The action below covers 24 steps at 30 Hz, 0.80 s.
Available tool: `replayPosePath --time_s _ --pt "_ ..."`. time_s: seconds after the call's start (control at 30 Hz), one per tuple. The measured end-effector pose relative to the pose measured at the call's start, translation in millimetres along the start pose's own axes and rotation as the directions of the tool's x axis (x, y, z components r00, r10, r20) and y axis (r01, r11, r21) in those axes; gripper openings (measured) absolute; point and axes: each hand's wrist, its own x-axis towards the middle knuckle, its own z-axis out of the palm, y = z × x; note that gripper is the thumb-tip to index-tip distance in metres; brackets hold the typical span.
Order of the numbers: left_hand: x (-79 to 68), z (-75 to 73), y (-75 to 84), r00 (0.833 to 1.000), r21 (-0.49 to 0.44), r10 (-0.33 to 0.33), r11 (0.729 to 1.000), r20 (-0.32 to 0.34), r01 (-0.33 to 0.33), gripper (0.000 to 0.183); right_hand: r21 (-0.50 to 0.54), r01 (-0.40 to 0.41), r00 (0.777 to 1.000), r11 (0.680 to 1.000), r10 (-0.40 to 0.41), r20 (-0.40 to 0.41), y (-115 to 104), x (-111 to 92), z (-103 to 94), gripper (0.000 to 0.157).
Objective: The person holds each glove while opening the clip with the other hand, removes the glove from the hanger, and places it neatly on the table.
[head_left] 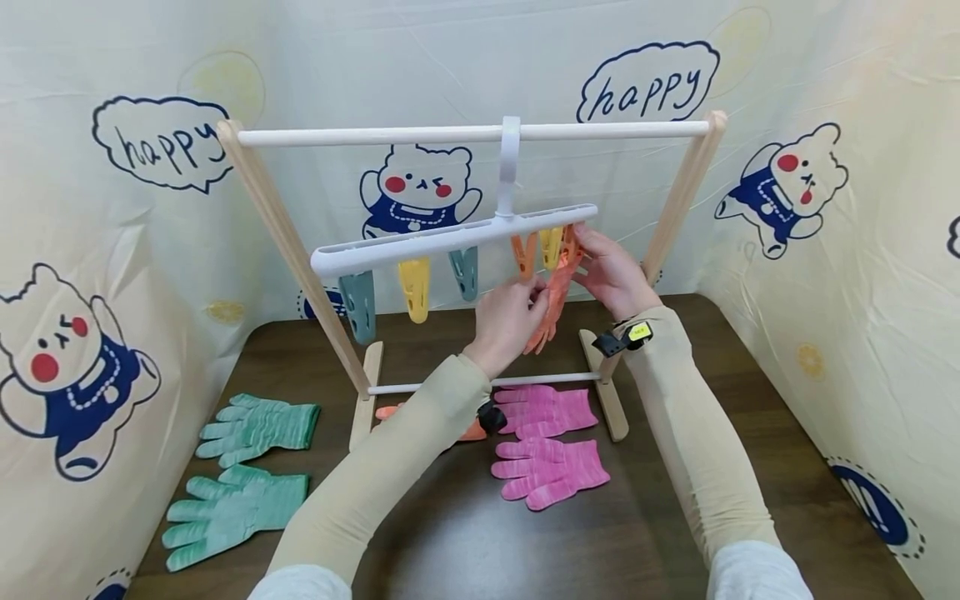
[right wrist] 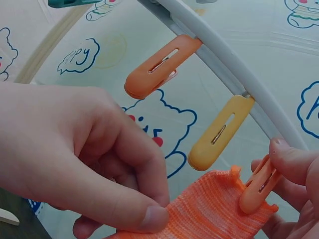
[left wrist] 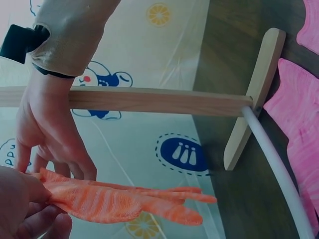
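Note:
My left hand (head_left: 504, 325) pinches an orange knit glove (right wrist: 214, 206) between thumb and fingers, below the right end of a white clip hanger (head_left: 420, 242). At that end, my right hand (head_left: 617, 273) grips an orange clothespin (right wrist: 260, 186), thumb on its upper part. The lower part of this clothespin lies over the glove's cuff; whether it bites the fabric cannot be told. In the left wrist view the glove's fingers (left wrist: 184, 204) point away from the left hand (left wrist: 25, 204). A yellow clothespin (right wrist: 222, 132) and another orange clothespin (right wrist: 162, 67) hang alongside.
The hanger hooks over the white top bar (head_left: 375, 136) of a wooden rack (head_left: 281, 250). Blue-grey clothespins (head_left: 358, 307) and a yellow one hang at left. Green gloves (head_left: 240, 508), pink gloves (head_left: 551, 471) and a partly hidden orange glove (head_left: 472, 432) lie on the dark table (head_left: 450, 542).

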Motion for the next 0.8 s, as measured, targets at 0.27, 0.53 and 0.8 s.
replayPosePath --time_s 0.27,0.53,0.8 --pt "-3.9 4.2 -5.0 1.0 -0.022 -0.001 1.0 0.016 0.002 0.017 0.025 -0.011 0.999 1.0 0.012 -0.036 -2.0 0.4 -0.1 0.024" --pt "-16.8 4.6 -16.6 0.999 -0.048 -0.034 0.998 0.042 0.036 0.013 0.051 0.035 0.997 0.998 -0.031 -0.073 -1.9 1.8 0.7 0.021" --pt "-37.2 -3.4 -33.8 0.999 -0.03 -0.004 1.0 0.046 0.005 0.011 0.099 0.102 0.987 0.99 -0.088 -0.133 0.2 2.0 3.7 0.022"
